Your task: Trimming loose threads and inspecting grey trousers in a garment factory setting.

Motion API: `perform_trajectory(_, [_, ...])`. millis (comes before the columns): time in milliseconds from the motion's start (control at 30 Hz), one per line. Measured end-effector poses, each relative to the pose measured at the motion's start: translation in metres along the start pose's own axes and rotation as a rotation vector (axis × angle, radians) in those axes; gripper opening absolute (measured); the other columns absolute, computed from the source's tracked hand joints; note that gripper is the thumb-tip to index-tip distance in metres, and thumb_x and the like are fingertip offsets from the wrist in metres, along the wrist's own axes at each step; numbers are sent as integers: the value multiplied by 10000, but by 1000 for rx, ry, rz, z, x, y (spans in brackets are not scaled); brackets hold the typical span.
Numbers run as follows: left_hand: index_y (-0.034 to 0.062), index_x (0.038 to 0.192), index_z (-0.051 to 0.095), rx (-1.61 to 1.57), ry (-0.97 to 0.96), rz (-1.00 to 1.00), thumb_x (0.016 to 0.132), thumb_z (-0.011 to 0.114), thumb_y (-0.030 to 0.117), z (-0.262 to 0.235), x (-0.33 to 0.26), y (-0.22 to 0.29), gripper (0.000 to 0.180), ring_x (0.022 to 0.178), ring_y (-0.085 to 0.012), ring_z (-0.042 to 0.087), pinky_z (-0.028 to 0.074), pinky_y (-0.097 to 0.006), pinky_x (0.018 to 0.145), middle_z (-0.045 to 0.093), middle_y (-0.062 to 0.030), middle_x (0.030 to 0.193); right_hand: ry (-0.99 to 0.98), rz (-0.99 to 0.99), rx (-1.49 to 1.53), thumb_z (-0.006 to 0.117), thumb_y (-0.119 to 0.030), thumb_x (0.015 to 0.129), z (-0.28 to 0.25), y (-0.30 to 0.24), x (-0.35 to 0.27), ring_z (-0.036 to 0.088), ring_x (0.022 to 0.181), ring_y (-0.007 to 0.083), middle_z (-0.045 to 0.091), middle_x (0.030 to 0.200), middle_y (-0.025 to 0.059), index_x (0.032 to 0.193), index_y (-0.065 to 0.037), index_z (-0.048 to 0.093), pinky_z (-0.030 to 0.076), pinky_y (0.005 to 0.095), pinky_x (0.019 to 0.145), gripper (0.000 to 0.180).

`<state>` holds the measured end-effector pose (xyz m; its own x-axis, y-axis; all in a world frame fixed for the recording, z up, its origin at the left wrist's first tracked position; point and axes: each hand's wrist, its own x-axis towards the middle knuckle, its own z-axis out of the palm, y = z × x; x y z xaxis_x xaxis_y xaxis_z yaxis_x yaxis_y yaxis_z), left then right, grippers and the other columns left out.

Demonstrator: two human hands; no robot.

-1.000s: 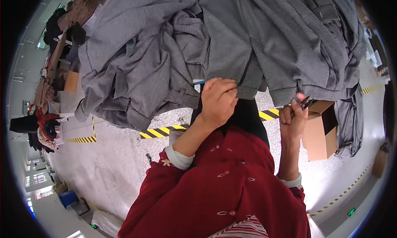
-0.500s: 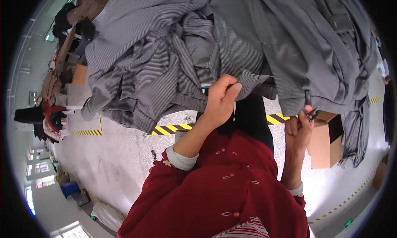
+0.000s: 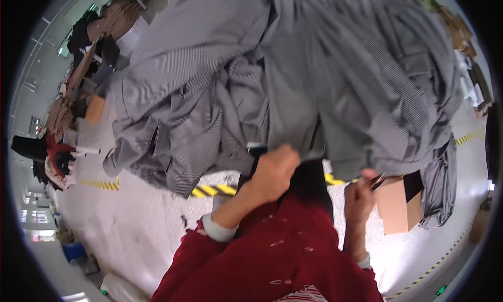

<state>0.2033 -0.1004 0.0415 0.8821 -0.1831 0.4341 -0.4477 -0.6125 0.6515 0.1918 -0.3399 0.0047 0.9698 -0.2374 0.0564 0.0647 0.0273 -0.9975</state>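
A heap of finely striped grey garments (image 3: 188,66) spreads before me, its lower edges hanging toward my body. My left hand (image 3: 273,172) is closed in a fist at the hem of the middle garment (image 3: 293,113), gripping its edge; motion blurs the fingertips. Lower right, my right hand (image 3: 360,198) curls around small dark thread snips (image 3: 376,182), whose pointed tips stick out past the fingers. The snips are close below the hem of the right-hand garment (image 3: 343,163). A small white and dark-blue patch (image 3: 257,149) shows beside the left fist, partly covered by cloth.
An open cardboard box (image 3: 393,205) stands on the floor at right, beside a hanging grey cloth (image 3: 439,197). Yellow-black tape (image 3: 212,190) marks the floor below the heap. Piled clothes (image 3: 57,116) and a blue bin (image 3: 73,251) are off to the left.
Both hands sit lower in the picture, and the right one with the snips is closer to the left. The fabric corner and loose thread raised above my left hand no longer show.
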Motion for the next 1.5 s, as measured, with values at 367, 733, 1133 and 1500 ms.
perform_trajectory(367, [66, 923, 580, 210, 42, 446, 681, 618, 130, 14, 26, 27, 254, 928, -235, 556, 432, -336, 709, 561, -99, 985, -482, -251, -269, 569, 62, 757, 14, -86, 0, 500, 554, 71, 540, 648, 16, 1001, -34, 583, 390, 197, 503, 263])
perform_trajectory(733, [20, 794, 593, 262, 114, 455, 614, 634, 47, -22, 8, 18, 187, 842, -238, 589, 448, -318, 631, 590, -89, 900, 76, -290, -716, 589, -127, 780, -39, -136, 72, 529, 1017, 281, 565, 1079, 196, 1228, 42, 423, 375, 331, 899, 507])
perform_trajectory(1133, [-16, 825, 552, 224, 419, 288, 660, 569, -57, -84, 62, 1, 171, 691, -304, 569, 459, -358, 591, 581, -144, 809, -42, -317, -597, 584, -72, 753, -1, -148, 124, 520, 837, 138, 595, 903, 96, 1086, -9, 534, 397, 256, 790, 343])
perform_trajectory(1500, [18, 788, 521, -580, 306, -253, 790, 567, 32, -115, 172, -35, 48, 590, -37, 455, 375, -207, 515, 528, 11, 672, -96, -470, -692, 559, -163, 827, 60, -153, 224, 601, 901, 228, 630, 937, 160, 1024, 4, 553, 428, 298, 799, 258])
